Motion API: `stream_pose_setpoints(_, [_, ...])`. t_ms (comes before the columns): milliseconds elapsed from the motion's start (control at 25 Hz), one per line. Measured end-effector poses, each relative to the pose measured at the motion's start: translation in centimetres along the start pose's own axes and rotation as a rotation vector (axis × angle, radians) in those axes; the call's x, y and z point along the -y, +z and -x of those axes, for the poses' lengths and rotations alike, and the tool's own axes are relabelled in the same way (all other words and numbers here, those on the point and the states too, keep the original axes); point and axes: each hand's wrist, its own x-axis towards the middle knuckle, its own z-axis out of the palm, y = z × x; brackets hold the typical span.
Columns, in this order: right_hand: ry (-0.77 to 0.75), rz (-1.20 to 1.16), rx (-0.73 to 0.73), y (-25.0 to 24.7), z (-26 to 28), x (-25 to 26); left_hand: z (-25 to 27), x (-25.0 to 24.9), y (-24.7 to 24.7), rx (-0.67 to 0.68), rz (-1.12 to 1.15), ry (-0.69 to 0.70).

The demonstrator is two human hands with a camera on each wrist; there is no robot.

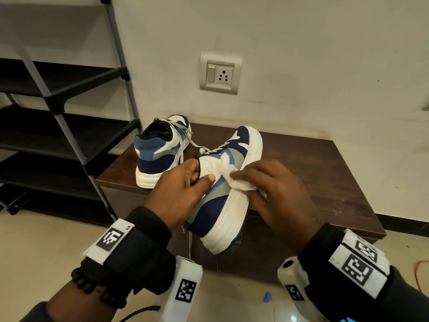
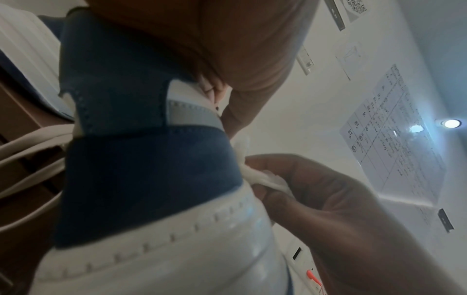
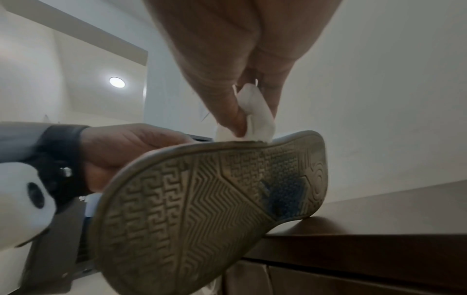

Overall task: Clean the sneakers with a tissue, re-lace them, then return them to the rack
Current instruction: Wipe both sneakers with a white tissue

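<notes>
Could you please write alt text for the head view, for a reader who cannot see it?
A left hand grips a tilted blue-and-white sneaker while the right hand presses a white tissue against its side. Its partner sneaker stands on a dark brown wooden cabinet.

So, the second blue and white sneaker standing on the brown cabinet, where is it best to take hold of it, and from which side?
Probably at the padded heel collar of the blue and white sneaker standing upright on the brown wooden cabinet. Its heel faces the person and the opening is bare, so fingers can come from above, hooking inside the collar. The loose laces lie toward the toe, clear of that grip.
</notes>
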Motion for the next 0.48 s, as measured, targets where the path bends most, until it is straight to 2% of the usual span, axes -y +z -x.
stream_pose_setpoints(80, [-0.124, 0.013, 0.024, 0.3, 0.4, 1.0, 0.0, 0.0, 0.0, -0.002, 0.018, 0.000])
stream_pose_setpoints(120, [-0.108, 0.009, 0.022, 0.3, 0.2, 0.8, -0.1, 0.0, 0.0, 0.004, 0.027, 0.003])
stream_pose_setpoints(240, [0.151, -0.034, -0.026, -0.1, -0.4, -1.0, -0.2, -0.1, 0.3, 0.011, 0.017, 0.007])
stream_pose_setpoints(280, [0.154, -0.022, -0.033, -0.1, -0.3, -0.8, -0.1, 0.0, 0.3, 0.005, 0.017, 0.004])
stream_pose_setpoints(400, [-0.078, 0.057, -0.003, 0.6, 0.5, 1.1, 0.0, 0.3, 0.0, 0.003, 0.065, -0.010])
stream_pose_setpoints(440, [-0.091, 0.063, 0.007, 0.5, 0.4, 1.0, 0.0, 0.2, 0.0, 0.008, 0.080, -0.006])
stream_pose_setpoints(480, [-0.034, 0.052, -0.008, 0.3, -0.1, 0.4, 0.0, 0.0, 0.1, 0.012, 0.080, 0.004])
